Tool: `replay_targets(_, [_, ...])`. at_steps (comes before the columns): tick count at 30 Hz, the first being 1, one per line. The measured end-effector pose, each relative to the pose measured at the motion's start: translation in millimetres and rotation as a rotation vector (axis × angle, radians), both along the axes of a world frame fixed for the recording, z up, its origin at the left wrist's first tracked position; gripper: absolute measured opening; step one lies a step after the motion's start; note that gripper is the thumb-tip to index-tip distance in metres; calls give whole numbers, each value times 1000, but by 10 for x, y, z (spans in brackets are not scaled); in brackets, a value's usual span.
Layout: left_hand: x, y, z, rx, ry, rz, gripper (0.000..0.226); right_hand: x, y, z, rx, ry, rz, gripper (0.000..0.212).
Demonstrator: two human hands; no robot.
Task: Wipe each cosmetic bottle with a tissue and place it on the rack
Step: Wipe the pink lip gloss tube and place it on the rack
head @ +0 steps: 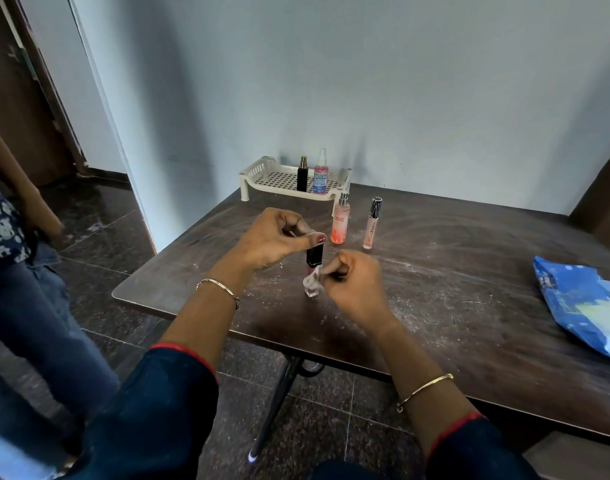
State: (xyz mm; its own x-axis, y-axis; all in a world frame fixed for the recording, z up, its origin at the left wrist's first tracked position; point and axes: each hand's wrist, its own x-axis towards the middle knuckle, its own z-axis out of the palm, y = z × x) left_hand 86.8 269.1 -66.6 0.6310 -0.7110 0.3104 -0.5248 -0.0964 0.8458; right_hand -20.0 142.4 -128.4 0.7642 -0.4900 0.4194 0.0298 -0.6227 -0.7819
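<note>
Here, the left hand (279, 237) pinched the black cap of the bottle (314, 256), holding it upright over the table (435, 306), so the right hand (355, 282) could pinch a tissue (311, 281) against its glass body. 2 rack bottles (302, 176) stood on the rack (258, 170); 2 unwiped bottles (340, 221) stood beside it.

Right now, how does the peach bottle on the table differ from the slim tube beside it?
The peach bottle is wider; the slim tube is narrow. The peach bottle has a silvery spray top; the slim tube has a dark patterned cap. The peach bottle stands nearer the rack, with the slim tube to its right. Both stand upright on the table, not on the rack, and look pinkish.
</note>
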Motion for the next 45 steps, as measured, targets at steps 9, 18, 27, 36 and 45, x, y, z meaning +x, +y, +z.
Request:
replay_targets(9, [-5,4,7,1,-18,12,21,34,88,-3,49,-103,-35,18])
replay_targets(18, [-28,7,22,11,15,4,11,-9,105,-166,-91,120,-47,19])
replay_targets(27, [-75,13,-30,-24,-49,36,22,-66,8,-42,127,23,-54,16])
replay_targets(36, [-34,30,-15,24,-34,-52,16,-84,30,419,746,-184,113,24])
replay_targets(45, [-50,56,-84,-61,46,-78,18,-52,134,329,590,-232,87,16])
